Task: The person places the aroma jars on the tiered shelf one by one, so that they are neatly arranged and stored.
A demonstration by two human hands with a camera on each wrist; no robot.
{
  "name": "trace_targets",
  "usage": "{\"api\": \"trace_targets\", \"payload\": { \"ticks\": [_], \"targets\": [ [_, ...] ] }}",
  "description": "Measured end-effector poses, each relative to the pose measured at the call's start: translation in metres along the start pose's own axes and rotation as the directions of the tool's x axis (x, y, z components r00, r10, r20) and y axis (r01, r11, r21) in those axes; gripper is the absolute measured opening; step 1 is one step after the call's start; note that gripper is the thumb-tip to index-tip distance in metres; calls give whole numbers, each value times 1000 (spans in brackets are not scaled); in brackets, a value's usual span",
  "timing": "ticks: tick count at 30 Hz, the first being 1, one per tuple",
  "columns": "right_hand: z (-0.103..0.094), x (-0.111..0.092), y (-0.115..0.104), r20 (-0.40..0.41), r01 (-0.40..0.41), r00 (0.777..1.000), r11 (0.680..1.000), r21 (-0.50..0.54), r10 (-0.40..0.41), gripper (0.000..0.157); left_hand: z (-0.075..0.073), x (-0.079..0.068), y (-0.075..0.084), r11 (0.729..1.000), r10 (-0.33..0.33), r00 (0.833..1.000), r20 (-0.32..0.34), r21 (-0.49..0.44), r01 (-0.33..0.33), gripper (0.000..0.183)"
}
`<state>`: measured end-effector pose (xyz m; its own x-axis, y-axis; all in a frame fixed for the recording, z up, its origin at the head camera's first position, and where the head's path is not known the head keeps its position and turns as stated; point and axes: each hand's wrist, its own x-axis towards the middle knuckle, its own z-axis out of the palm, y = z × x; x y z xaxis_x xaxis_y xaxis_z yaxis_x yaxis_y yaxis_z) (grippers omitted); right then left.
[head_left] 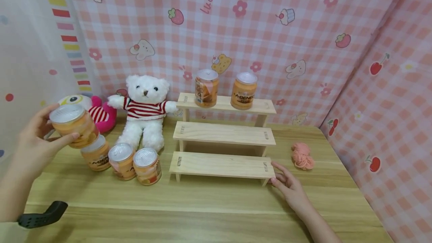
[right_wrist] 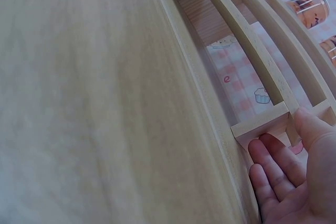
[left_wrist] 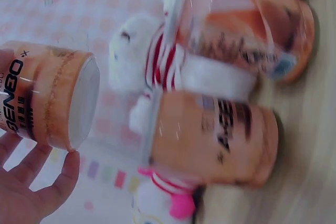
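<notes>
On the left, my left hand (head_left: 35, 141) grips a can (head_left: 75, 126) with an orange label and silver lid, raised above the others. Its label and pale end also show in the left wrist view, the can (left_wrist: 50, 95) between fingers and thumb. Three similar cans stand on the table below: one can (head_left: 96, 153) partly behind the held one, a middle can (head_left: 122, 162) and a right can (head_left: 147, 166). My right hand (head_left: 290, 186) holds the right end of the lowest step of a three-tier wooden shelf (head_left: 221, 164), thumb at its front corner. Two cans, one can (head_left: 206, 88) and another can (head_left: 244, 91), stand on the top step.
A white teddy bear (head_left: 145, 104) in a striped sweater sits left of the shelf. Beside it is a pink and white plush toy (head_left: 104, 113). Pink yarn (head_left: 302, 156) lies right of the shelf on the wooden table (head_left: 189, 213). A checked cloth (head_left: 236, 29) hangs behind.
</notes>
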<state>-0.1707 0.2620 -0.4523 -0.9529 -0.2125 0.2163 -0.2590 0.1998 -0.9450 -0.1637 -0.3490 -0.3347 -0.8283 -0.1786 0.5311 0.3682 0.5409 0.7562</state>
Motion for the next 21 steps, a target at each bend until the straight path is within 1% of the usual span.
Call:
{"api": "trace_targets", "payload": {
  "ticks": [6,10,12,14,17,20,21],
  "targets": [
    [0,0,0,-5,8,1000,1000,5,-8,51,20,0,31,999,34,999,32,-17,-33,79],
    [0,1,0,2,4,1000,1000,5,-4,51,37,0,47,995,47,997,53,-87,-42,81],
    [0,1,0,8,3,1000,1000,6,-3,51,46,-1,53,992,42,997,65,-118,-34,81],
    [0,1,0,11,5,1000,1000,7,-5,52,54,-1,59,987,51,996,79,-155,-39,81],
    [0,1,1,12,12,1000,1000,9,-12,52,68,-2,68,986,68,994,82,-158,-55,80],
    [-1,1,2,5,21,1000,1000,11,-21,51,82,-4,76,983,85,991,101,-171,-67,80],
    [-1,1,2,4,23,1000,1000,11,-23,51,86,-5,79,985,83,991,107,-161,-65,81]
  ]
}}
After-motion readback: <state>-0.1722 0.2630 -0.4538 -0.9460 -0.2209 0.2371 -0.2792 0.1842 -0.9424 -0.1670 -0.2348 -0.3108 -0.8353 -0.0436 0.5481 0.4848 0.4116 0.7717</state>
